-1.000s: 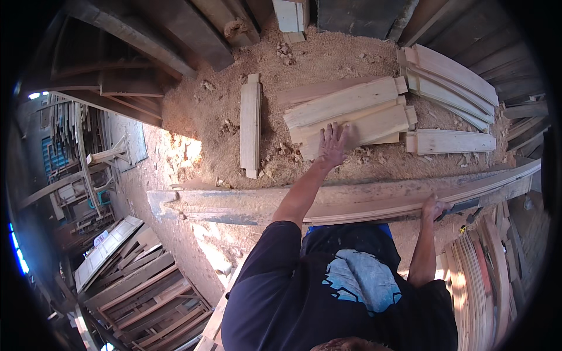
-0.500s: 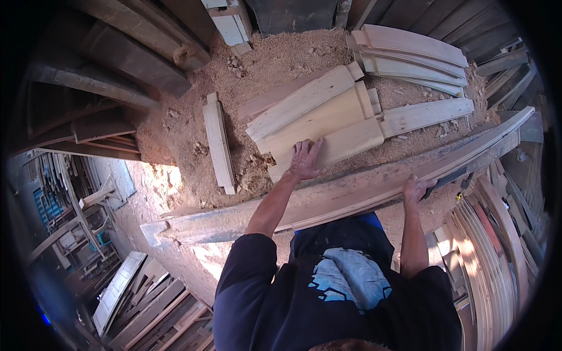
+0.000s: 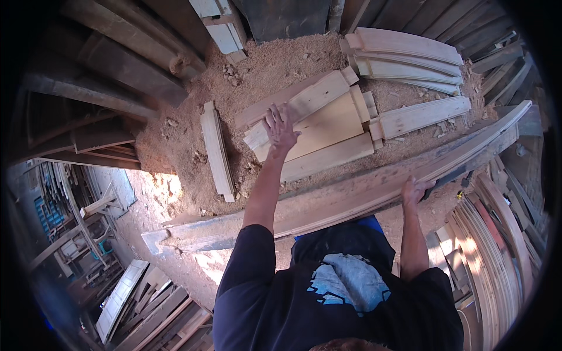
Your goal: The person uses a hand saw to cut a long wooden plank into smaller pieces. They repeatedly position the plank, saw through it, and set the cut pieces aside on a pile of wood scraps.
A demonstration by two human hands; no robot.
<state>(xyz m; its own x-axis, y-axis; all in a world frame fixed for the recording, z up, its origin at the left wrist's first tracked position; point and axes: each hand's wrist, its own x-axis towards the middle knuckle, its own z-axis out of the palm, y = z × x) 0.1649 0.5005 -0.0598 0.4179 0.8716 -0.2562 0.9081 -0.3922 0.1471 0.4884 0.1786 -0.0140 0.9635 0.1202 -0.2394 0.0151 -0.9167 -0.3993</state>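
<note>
My left hand [image 3: 281, 130], fingers spread, is at the left part of a pale board [image 3: 319, 100] in a small stack; whether it touches or hovers, I cannot tell. A wide yellowish board [image 3: 328, 126] and a nearer pale board [image 3: 331, 157] lie beside it. My right hand [image 3: 414, 190] is closed around the near edge of a long wooden plank [image 3: 351, 199] that crosses in front of my body. Just right of that hand sits a dark object [image 3: 449, 177] whose kind I cannot make out.
Sawdust [image 3: 275, 64] covers the surface around the boards. A short moulded piece [image 3: 216, 152] lies at the left, a moulded board [image 3: 421, 116] and a stack of moulded boards [image 3: 410, 55] at the right. Curved wooden strips [image 3: 480, 257] stand at lower right, scrap timber [image 3: 152, 310] at lower left.
My left hand has moved away from me, off the nearest board to the farther pale one. The nearest board's right end lies slightly further left. My right hand stays put.
</note>
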